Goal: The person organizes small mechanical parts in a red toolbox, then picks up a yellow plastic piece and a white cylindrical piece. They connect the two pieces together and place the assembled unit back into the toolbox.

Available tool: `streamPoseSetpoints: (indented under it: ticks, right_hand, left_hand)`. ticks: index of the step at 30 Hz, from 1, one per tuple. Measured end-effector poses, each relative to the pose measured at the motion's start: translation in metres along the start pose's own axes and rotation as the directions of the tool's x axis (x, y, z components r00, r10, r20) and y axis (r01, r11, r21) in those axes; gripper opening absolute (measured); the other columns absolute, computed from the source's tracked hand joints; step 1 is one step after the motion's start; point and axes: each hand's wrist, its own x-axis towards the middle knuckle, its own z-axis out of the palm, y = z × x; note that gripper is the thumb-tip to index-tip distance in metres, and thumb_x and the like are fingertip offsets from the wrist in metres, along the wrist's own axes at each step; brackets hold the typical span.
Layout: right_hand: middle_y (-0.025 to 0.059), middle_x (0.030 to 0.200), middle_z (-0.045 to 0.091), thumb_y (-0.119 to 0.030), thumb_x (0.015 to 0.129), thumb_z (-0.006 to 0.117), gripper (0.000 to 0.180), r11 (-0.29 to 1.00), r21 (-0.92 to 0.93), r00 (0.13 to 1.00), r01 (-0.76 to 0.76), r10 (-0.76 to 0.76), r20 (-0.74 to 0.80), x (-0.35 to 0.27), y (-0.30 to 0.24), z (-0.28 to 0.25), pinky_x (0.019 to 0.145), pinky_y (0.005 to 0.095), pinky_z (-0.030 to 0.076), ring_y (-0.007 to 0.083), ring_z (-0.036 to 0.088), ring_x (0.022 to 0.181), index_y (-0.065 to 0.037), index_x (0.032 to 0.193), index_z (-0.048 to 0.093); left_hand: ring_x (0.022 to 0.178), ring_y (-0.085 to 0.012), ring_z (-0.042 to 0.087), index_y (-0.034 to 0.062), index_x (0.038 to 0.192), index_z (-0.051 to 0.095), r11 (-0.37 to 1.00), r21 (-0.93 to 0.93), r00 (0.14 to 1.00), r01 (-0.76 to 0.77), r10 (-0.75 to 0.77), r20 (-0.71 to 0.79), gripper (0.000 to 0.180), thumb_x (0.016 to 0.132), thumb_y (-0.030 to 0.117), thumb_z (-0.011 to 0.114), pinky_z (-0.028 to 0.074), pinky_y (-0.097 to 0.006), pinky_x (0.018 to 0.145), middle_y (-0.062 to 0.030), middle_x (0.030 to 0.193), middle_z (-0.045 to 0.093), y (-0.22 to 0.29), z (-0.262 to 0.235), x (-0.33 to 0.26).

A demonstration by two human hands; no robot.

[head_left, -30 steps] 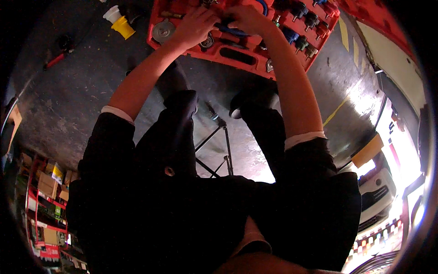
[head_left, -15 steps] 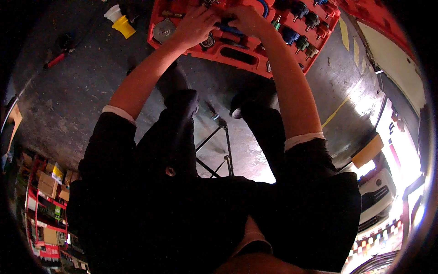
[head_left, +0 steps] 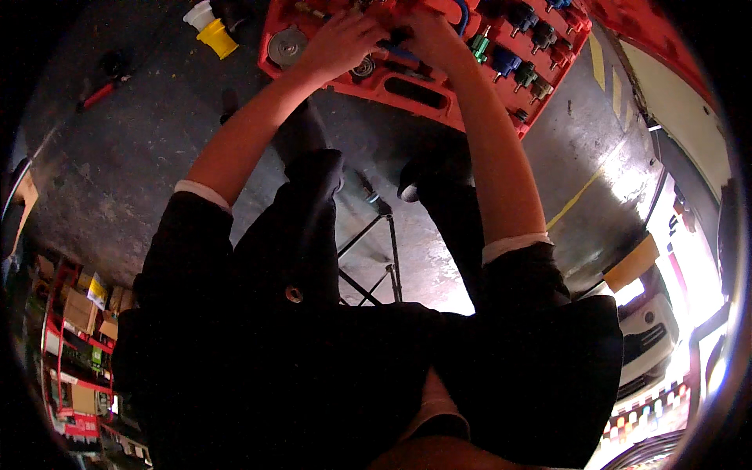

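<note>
An open red tool case [head_left: 454, 117] lies on the floor in front of me at the top of the view. My left hand [head_left: 342, 48] is over its middle, fingers bent toward the right hand. Facing it, my right hand [head_left: 427, 37] has its fingers curled downward. Between the fingertips is a small dark part I cannot make out, beside a blue tube [head_left: 401, 53]. A round metal cap [head_left: 287, 48] sits in the case left of my left hand. Green [head_left: 480, 47] and blue fittings [head_left: 507, 61] fill slots right of my right hand.
White and yellow spool-like pieces [head_left: 217, 39] lie on the floor left of the case, with a red-handled tool [head_left: 99, 95] farther left. A black metal frame [head_left: 390, 243] stands between my legs. Red shelving [head_left: 59, 368] is at lower left, a white vehicle front [head_left: 650, 333] at lower right.
The case sits slightly lower and farther right in view. Both hands stay close together over it, and my right forearm has shifted slightly left.
</note>
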Motion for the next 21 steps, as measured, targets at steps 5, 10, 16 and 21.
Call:
streamPoseSetpoints:
  ticks: [5, 10, 16, 21]
  right_hand:
    - [0.0181, 0.111, 0.070, -0.014, 0.085, 0.066, 0.035, 0.998, -0.053, 0.998, -0.046, 0.044, -0.044, 0.004, -0.002, 0.007, 0.089, 0.0427, 0.055, 0.0339, 0.068, 0.104, -0.007, 0.120, 0.068]
    - [0.0186, 0.113, 0.070, -0.013, 0.086, 0.064, 0.035, 0.993, -0.059, 0.989, -0.104, 0.097, -0.109, 0.003, -0.011, 0.009, 0.089, 0.0424, 0.056, 0.0336, 0.068, 0.105, -0.005, 0.120, 0.068]
    - [0.0170, 0.113, 0.070, -0.017, 0.086, 0.066, 0.035, 0.977, -0.015, 0.950, -0.212, 0.202, -0.237, -0.015, -0.027, 0.004, 0.089, 0.0433, 0.055, 0.0331, 0.067, 0.105, -0.007, 0.120, 0.068]
    - [0.0115, 0.110, 0.068, -0.030, 0.083, 0.074, 0.034, 0.973, -0.172, 0.947, -0.154, 0.095, -0.305, -0.041, -0.044, 0.021, 0.087, 0.0462, 0.055, 0.0347, 0.066, 0.101, -0.015, 0.114, 0.073]
  left_hand:
    - [0.109, -0.0217, 0.061, 0.0186, 0.112, 0.068, 1.000, 0.008, 0.997, 0.025, -0.026, 0.073, 0.029, 0.089, 0.036, 0.066, 0.046, -0.041, 0.094, -0.0007, 0.105, 0.065, -0.001, 0.001, 0.003]
    - [0.125, -0.0311, 0.051, 0.0091, 0.123, 0.066, 0.998, 0.004, 0.946, 0.070, -0.067, 0.317, 0.039, 0.100, 0.040, 0.058, 0.036, -0.050, 0.112, -0.0120, 0.125, 0.062, -0.003, 0.002, -0.007]
    - [0.124, -0.0304, 0.053, 0.0126, 0.124, 0.064, 0.989, 0.022, 0.963, 0.145, -0.147, 0.226, 0.035, 0.098, 0.035, 0.061, 0.039, -0.048, 0.108, -0.0100, 0.126, 0.062, 0.000, 0.001, -0.009]
    - [0.110, -0.0327, 0.061, 0.0169, 0.117, 0.067, 0.904, -0.215, 0.914, 0.370, -0.396, -0.090, 0.027, 0.091, 0.022, 0.068, 0.050, -0.046, 0.094, -0.0083, 0.114, 0.067, 0.011, -0.052, -0.027]
